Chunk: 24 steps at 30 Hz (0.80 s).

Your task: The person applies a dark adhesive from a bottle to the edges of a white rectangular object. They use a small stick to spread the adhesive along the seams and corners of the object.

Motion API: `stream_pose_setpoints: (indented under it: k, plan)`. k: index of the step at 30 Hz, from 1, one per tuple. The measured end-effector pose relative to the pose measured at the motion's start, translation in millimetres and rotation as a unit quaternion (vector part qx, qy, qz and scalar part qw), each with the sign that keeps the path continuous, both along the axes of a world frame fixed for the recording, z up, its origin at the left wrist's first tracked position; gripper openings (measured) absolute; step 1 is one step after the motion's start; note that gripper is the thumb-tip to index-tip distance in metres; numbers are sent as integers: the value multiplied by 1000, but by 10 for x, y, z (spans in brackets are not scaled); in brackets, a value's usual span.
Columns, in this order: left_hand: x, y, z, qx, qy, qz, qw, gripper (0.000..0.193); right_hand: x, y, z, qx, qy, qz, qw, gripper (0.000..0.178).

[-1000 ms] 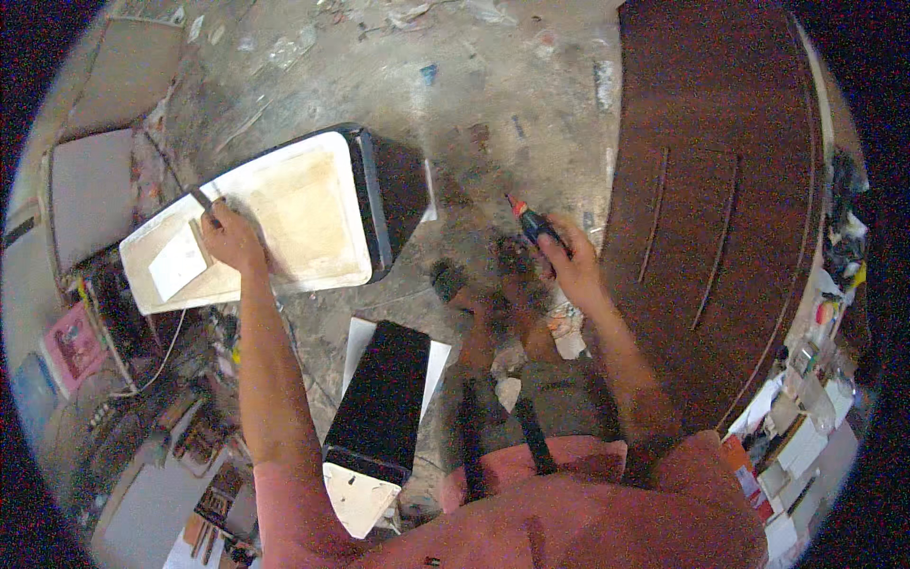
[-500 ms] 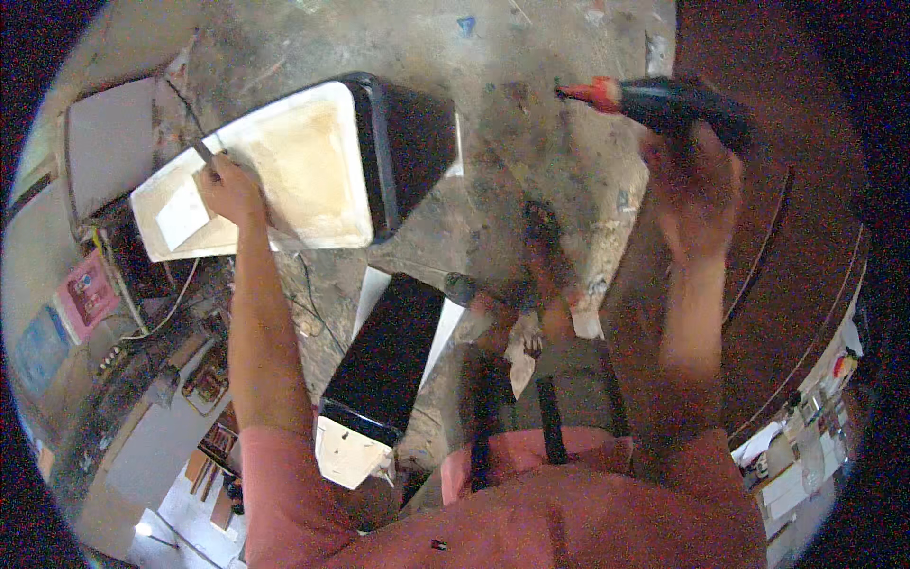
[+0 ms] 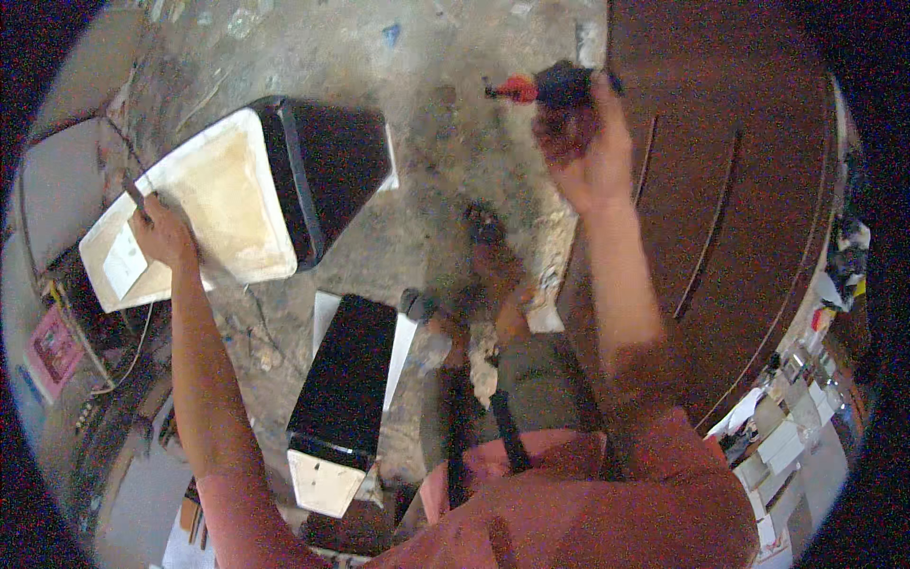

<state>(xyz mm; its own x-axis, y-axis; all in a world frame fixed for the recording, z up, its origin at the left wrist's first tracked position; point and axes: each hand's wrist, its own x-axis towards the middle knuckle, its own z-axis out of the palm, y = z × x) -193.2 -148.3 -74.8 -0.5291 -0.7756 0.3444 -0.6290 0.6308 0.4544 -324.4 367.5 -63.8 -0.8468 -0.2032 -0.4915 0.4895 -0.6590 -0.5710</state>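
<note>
My left hand (image 3: 166, 234) is over the cream, white-rimmed face of a large tapered black box (image 3: 341, 156). Its fingers are closed around a thin grey stick-like tool (image 3: 135, 194), whose exact kind I cannot make out. A white rectangular piece (image 3: 125, 261) lies on that cream face beside the hand. Raised at the upper right, my right hand (image 3: 595, 156) grips a dark squeeze bottle (image 3: 561, 85). Its red nozzle points left, away from my fingers. Motion blurs the bottle and part of this hand.
A smaller black tapered box (image 3: 343, 370) with a cream end stands nearer me on the stained concrete floor (image 3: 436, 57). A large brown board (image 3: 758, 190) with dark slots fills the right side. Cluttered boxes (image 3: 782, 450) line the lower right; a pink picture (image 3: 59, 349) is at left.
The whole view has shifted, moving the boxes leftward and bringing in more of the brown board. My right hand has carried the bottle left. My left hand stays at the large box's cream face.
</note>
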Motion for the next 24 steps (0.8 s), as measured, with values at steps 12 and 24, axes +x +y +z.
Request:
stream_pose_setpoints:
  k: [12, 24]
  plan:
    - [-25, 92, 67, 9, -21, 18, 1000, 39, 158, -364, 45, -17, -147, -57, 987, 40]
    - [-80, 246, 173, -22, 30, -33, 999, 33, 428, -1159, 328, -230, 14, 74, 970, 27]
